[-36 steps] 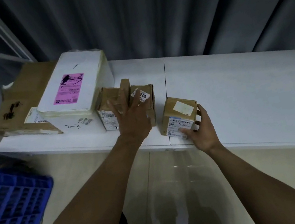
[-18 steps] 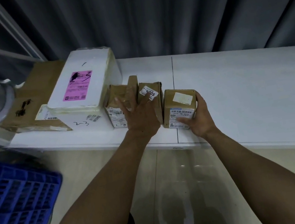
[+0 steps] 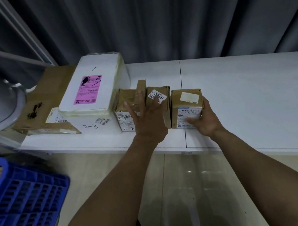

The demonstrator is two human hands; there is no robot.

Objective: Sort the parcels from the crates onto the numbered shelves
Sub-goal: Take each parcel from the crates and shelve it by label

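head view: right grip (image 3: 205, 123) curls round the small carton (image 3: 185, 99), left grip (image 3: 149, 120) lies spread flat against neighbouring cartons (image 3: 160, 90).

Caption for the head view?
Right hand grips a cardboard box beside the parcel row on a white shelf; open left hand rests on it.

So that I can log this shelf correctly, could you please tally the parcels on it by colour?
Brown cardboard: 5 (flat parcel, labelled box, thin upright parcel, stickered box, end box held by the right hand)
White foam: 1 (foam box)
Total: 6
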